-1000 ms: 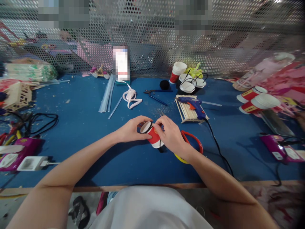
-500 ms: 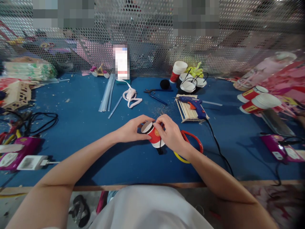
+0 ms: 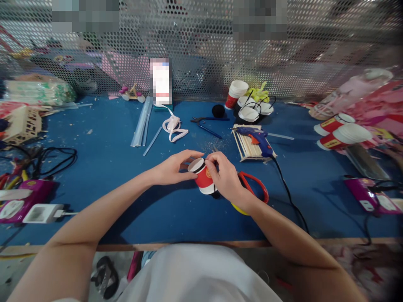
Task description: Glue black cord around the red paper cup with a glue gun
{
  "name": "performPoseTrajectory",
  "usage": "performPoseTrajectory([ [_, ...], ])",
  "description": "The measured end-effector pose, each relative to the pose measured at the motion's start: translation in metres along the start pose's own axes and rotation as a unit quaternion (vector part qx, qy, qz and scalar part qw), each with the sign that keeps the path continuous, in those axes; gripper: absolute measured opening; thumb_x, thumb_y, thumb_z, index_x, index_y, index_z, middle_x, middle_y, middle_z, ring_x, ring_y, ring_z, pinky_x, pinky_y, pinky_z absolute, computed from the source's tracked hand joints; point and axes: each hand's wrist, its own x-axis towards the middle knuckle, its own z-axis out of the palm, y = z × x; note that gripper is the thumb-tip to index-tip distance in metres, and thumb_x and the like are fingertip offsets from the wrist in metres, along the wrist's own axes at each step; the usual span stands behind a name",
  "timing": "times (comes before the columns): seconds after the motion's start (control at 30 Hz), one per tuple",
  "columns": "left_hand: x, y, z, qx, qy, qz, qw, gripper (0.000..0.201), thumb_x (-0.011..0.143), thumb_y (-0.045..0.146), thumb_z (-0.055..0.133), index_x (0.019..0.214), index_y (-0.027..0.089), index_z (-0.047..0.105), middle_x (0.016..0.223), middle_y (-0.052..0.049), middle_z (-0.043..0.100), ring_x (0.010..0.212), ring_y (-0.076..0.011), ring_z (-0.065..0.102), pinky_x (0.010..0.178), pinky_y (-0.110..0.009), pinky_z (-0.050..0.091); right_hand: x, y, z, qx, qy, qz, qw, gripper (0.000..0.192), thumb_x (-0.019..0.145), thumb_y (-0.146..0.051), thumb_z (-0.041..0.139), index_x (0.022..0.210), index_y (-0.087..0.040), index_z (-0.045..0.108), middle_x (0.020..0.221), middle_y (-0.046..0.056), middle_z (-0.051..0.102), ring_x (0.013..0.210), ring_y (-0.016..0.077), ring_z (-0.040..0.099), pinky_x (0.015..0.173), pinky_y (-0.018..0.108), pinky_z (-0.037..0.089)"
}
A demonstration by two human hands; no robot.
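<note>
A red and white paper cup [image 3: 203,181] stands slightly tilted on the blue table, its open mouth up and to the left. My left hand [image 3: 173,169] steadies it, thumb on the near side and fingers around the far side. A black strip [image 3: 199,167] runs round the cup just under the rim. At the cup's right side, my right hand [image 3: 224,173] is closed in a pinch on this strip; its fingertips partly hide it. A dark end shows below that hand. Scissors [image 3: 256,184] with red and yellow handles lie partly under my right wrist.
A blue glue gun [image 3: 258,140] rests on a stick raft [image 3: 244,144], its cord trailing forward. Behind are pliers [image 3: 208,126], a black ball [image 3: 218,111], white ribbon [image 3: 174,130], glue sticks [image 3: 141,126] and stacked cups [image 3: 237,90]. A purple power strip [image 3: 37,195] sits left.
The cup has turned and shifted slightly right, and both hands have moved a little with it. The dark end below the right hand now shows less.
</note>
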Motion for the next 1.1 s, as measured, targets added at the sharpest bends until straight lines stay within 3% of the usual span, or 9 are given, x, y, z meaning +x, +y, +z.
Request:
performPoseTrajectory([
  [0.3,-0.001,0.011,0.009,-0.008,0.039,-0.038,0.998,0.063,0.068,0.026,0.072,0.125,0.019,0.045,0.121,-0.012,0.055,0.107,-0.0215,0.058,0.091,-0.039,0.051,-0.003,-0.005,0.003,-0.03,0.018,-0.047,0.998,0.012,0.091,-0.021,0.043,0.08,-0.023,0.041,0.084,0.006,0.058,0.08,0.0175,0.057,0.071,0.033,0.048],
  [0.67,-0.002,0.015,0.015,-0.003,0.087,-0.024,0.996,0.05,0.071,0.015,0.061,0.119,0.016,0.048,0.113,-0.011,0.059,0.106,-0.0216,0.059,0.089,-0.038,0.051,-0.004,-0.011,0.006,-0.105,0.046,-0.107,0.988,0.013,0.092,-0.021,0.044,0.079,-0.023,0.041,0.083,0.008,0.06,0.078,0.0189,0.057,0.069,0.034,0.049],
  [0.8,-0.002,0.016,0.014,-0.008,0.084,-0.018,0.996,0.049,0.071,0.014,0.061,0.119,0.017,0.049,0.115,-0.011,0.058,0.107,-0.0211,0.058,0.091,-0.037,0.05,-0.003,-0.012,0.002,-0.078,0.048,-0.108,0.99,0.012,0.091,-0.021,0.047,0.079,-0.022,0.043,0.084,0.009,0.06,0.08,0.0189,0.057,0.07,0.034,0.049],
  [0.9,-0.003,0.016,0.013,-0.005,0.087,-0.002,0.996,0.048,0.073,0.015,0.061,0.119,0.018,0.048,0.116,-0.011,0.056,0.107,-0.0204,0.057,0.091,-0.037,0.05,0.0,-0.014,-0.005,-0.041,0.039,-0.091,0.994,0.014,0.089,-0.025,0.051,0.076,-0.022,0.045,0.082,0.007,0.059,0.081,0.018,0.056,0.073,0.034,0.047],
  [1.0,-0.002,0.011,0.012,0.02,0.105,0.024,0.994,0.05,0.072,0.017,0.061,0.121,0.019,0.049,0.121,-0.012,0.051,0.11,-0.0214,0.056,0.092,-0.037,0.05,0.001,-0.02,-0.014,-0.009,0.013,-0.018,1.0,0.02,0.086,-0.031,0.056,0.071,-0.021,0.049,0.071,0.001,0.058,0.071,0.0151,0.054,0.068,0.03,0.045],
  [1.1,-0.001,0.005,0.012,0.051,0.112,0.028,0.992,0.054,0.072,0.017,0.061,0.124,0.02,0.047,0.122,-0.011,0.05,0.114,-0.0223,0.054,0.094,-0.038,0.049,0.002,-0.027,-0.025,0.054,-0.083,0.081,0.992,0.023,0.085,-0.037,0.056,0.07,-0.02,0.054,0.06,-0.003,0.056,0.054,0.0103,0.049,0.052,0.024,0.04],
])
